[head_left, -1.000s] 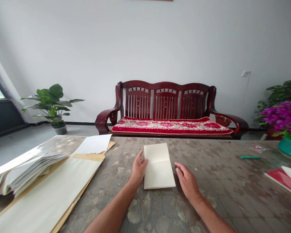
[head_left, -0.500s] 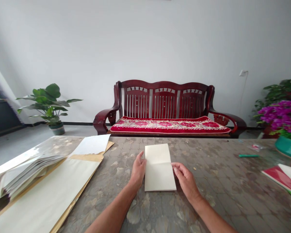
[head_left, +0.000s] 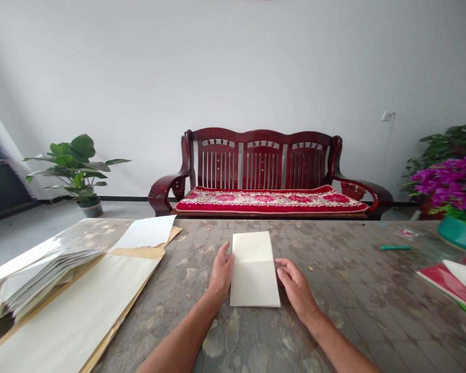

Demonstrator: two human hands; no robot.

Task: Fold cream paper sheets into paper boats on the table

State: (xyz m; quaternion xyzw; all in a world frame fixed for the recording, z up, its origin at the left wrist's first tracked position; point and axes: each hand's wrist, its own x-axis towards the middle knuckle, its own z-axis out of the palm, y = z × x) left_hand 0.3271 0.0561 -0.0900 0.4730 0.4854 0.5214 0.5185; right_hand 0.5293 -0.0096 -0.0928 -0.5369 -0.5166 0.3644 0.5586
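A folded cream paper (head_left: 253, 268) lies on the patterned table (head_left: 334, 290) in front of me, with a crease across its middle. My left hand (head_left: 220, 274) rests against the paper's left edge, fingers stretched along it. My right hand (head_left: 295, 287) sits at the right edge, its fingertips curled and touching the paper near the crease. Neither hand lifts the paper; it lies flat.
At the left lie large cream sheets on brown paper (head_left: 73, 316) and a stack of white sheets (head_left: 34, 274). A green pen (head_left: 395, 247), a red booklet (head_left: 450, 282) and a teal flower pot (head_left: 460, 233) are at the right. A wooden bench (head_left: 264, 176) stands behind the table.
My right hand has moved left from beside the paper to touch its right edge near the crease. The left hand has stayed at the left edge.
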